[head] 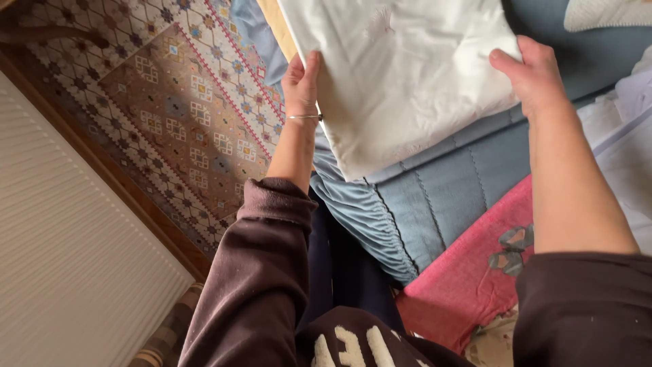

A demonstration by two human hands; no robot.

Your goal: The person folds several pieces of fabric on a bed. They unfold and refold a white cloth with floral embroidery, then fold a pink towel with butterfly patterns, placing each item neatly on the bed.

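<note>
I hold a folded white cloth flat in front of me, over the edge of a bed. My left hand grips its left edge, thumb on top, with a thin bracelet at the wrist. My right hand grips its right edge, thumb over the top surface. Both dark brown sleeves are pushed up my forearms. The cloth's far end runs out of the top of the view.
Below the cloth lies a blue quilted bed cover with a gathered skirt. A red towel with a grey butterfly pattern lies nearer me. Pale laundry is at the right. A patterned rug and white radiator are at the left.
</note>
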